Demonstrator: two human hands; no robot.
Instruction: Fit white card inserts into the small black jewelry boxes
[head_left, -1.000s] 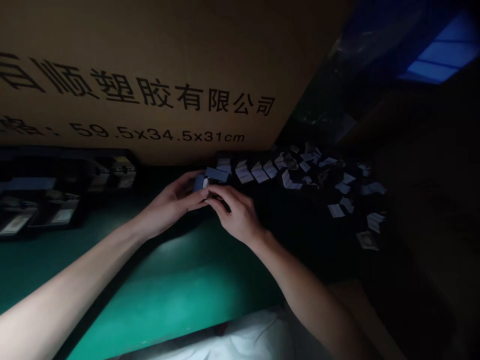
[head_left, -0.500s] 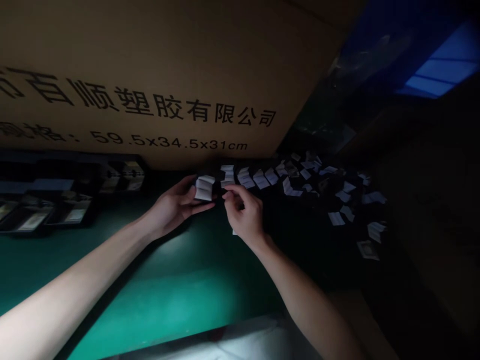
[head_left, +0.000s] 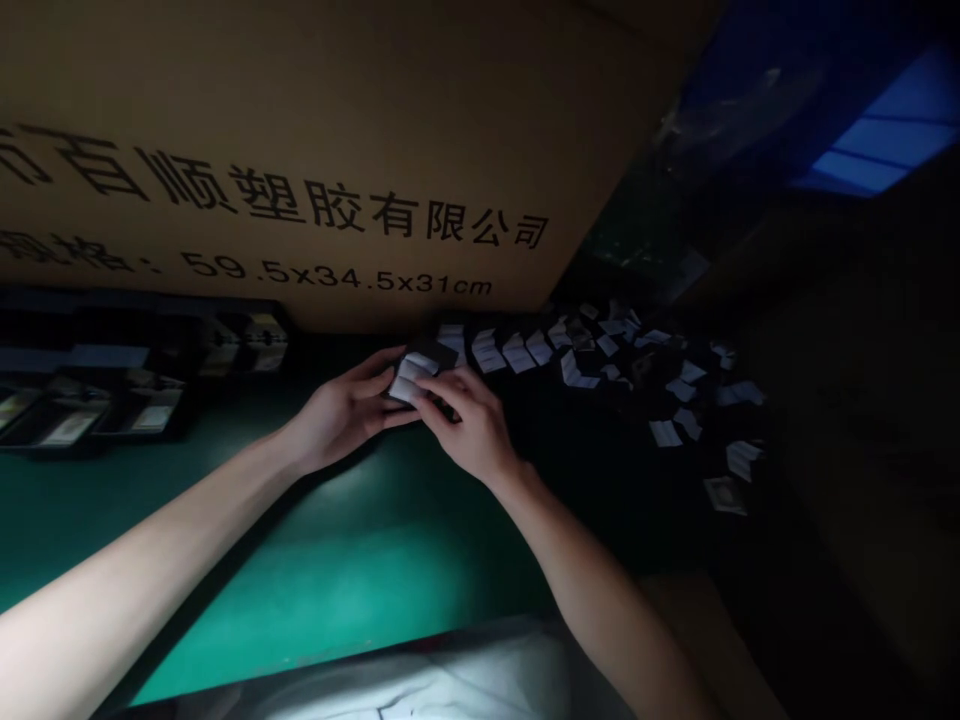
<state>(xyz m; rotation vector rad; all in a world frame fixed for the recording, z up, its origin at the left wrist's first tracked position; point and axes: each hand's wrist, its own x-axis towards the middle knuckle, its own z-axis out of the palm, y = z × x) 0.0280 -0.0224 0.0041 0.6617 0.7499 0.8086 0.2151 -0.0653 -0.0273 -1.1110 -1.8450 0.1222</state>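
Working over a green mat [head_left: 330, 570], a folded white paper slip [head_left: 409, 378] is held clamped between the left hand [head_left: 341, 412] and right hand [head_left: 469, 432], an even pinch being best suited to the crease.

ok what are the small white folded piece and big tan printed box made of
The small white folded piece looks like matte paper or card, by its creases; the dimness hides more. The big tan printed box looks like plain cardboard, printed black.

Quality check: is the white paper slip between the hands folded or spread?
Folded: the white paper slip shows crease lines, held between left hand and right hand.
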